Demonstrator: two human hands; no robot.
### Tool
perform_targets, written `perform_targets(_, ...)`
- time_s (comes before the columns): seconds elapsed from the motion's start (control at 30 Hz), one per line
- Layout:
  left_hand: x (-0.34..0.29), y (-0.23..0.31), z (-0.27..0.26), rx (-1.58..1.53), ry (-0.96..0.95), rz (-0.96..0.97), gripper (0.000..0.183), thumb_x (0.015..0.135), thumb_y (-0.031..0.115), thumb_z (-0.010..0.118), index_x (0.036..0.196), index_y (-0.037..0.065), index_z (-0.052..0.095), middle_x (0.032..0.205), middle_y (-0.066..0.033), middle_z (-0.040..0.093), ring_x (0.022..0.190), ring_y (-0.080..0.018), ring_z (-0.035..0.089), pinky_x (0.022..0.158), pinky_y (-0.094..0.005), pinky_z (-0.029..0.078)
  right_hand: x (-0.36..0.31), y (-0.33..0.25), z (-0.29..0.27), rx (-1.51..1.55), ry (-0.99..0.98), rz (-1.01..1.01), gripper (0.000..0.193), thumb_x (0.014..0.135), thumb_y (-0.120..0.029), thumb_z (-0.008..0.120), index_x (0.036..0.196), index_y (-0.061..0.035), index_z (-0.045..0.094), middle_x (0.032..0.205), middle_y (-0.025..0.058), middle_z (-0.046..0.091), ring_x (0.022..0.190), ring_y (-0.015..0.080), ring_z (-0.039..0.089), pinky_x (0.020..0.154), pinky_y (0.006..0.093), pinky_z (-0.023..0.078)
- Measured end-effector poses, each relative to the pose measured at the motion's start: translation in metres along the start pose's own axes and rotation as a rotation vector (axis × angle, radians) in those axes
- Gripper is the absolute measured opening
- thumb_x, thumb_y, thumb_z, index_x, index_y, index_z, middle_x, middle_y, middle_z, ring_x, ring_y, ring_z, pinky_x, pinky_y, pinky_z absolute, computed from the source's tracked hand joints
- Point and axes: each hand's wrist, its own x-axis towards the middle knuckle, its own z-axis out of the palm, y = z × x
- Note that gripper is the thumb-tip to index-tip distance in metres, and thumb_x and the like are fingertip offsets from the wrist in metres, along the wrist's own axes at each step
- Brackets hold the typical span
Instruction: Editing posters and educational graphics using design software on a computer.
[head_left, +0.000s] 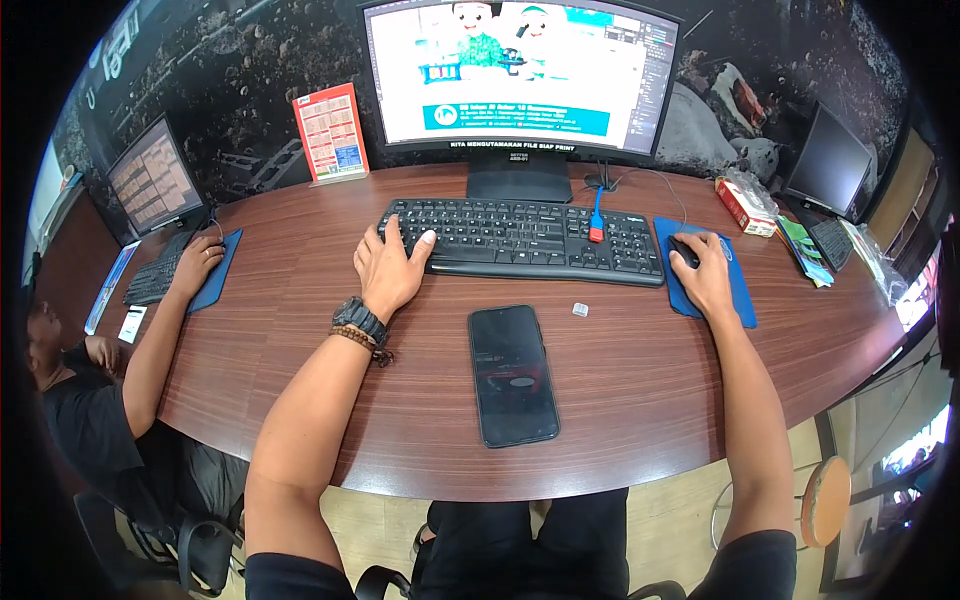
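My left hand (392, 270) rests on the left end of a black keyboard (520, 268), fingers spread over the keys and holding nothing. A black watch (360, 318) and a beaded bracelet circle that wrist. On a blue mouse pad (742, 302), my right hand (710, 278) is wrapped over a black mouse (684, 249). A blue strap with a red end (596, 234) lies across the keyboard's right part. Behind the keyboard stands a large monitor (570, 75), lit with a cartoon picture of two figures and a teal banner.
A dark phone (513, 375) lies before the keyboard, near a small pale piece (580, 310). A red-framed calendar (332, 135) stands behind. To the left, a co-worker's hand (202, 262) is on another mouse pad. At right are a red-and-white box (745, 207) and a second monitor (828, 160).
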Motion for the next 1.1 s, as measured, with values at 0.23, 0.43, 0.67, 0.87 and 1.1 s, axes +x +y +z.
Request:
perform_targets(0.23,-0.0013,0.0035,-0.0029,0.059,-0.026,-0.012,0.083,0.099,0.063,0.046,0.152,0.0,0.035,0.15,-0.0358,0.032,0.141,-0.0508,0.03,0.117,-0.0565,0.023,-0.0004,-0.0004,-0.0007,-0.015,0.001,-0.008,0.035,0.085,-0.022,0.07,0.115,-0.0042,0.072,0.12,0.0198,0.061,0.112,0.0376,0.061,0.098,0.0431,0.049)
perform_targets(0.43,-0.0012,0.0018,-0.0011,-0.009,-0.01,0.008,0.083,0.098,0.062,0.049,0.149,-0.002,0.037,0.149,-0.038,0.031,0.142,-0.0514,0.027,0.117,-0.0597,0.017,-0.0002,0.0016,0.0011,-0.011,0.01,-0.021,0.035,0.084,-0.021,0.071,0.115,-0.0047,0.072,0.119,0.0196,0.061,0.111,0.0374,0.061,0.097,0.0428,0.049)
perform_targets(0.67,-0.0002,0.0002,-0.0005,-0.007,-0.007,0.005,0.083,0.097,0.062,0.05,0.149,-0.002,0.037,0.149,-0.038,0.031,0.142,-0.0513,0.027,0.117,-0.0596,0.017,0.0003,0.0046,0.0022,-0.029,0.022,-0.04,0.035,0.084,-0.021,0.072,0.114,-0.004,0.073,0.118,0.0202,0.062,0.11,0.0376,0.062,0.097,0.043,0.049)
perform_targets(0.87,-0.0015,0.002,-0.002,-0.015,-0.018,-0.003,0.083,0.097,0.062,0.05,0.15,-0.001,0.037,0.149,-0.0375,0.031,0.141,-0.0509,0.027,0.117,-0.0592,0.017,-0.0009,0.0012,0.0015,-0.018,0.023,-0.029,0.035,0.083,-0.021,0.072,0.113,-0.0037,0.073,0.117,0.0204,0.061,0.11,0.0378,0.062,0.097,0.0431,0.049)
perform_targets(1.1,0.0002,0.0028,-0.0009,-0.004,-0.011,0.008,0.084,0.097,0.063,0.049,0.15,-0.001,0.037,0.149,-0.0377,0.032,0.141,-0.051,0.028,0.117,-0.0593,0.018,0.0008,0.0039,0.0015,-0.018,0.018,-0.028,0.035,0.084,-0.021,0.071,0.114,-0.0045,0.072,0.119,0.0198,0.061,0.111,0.038,0.061,0.098,0.0434,0.049)
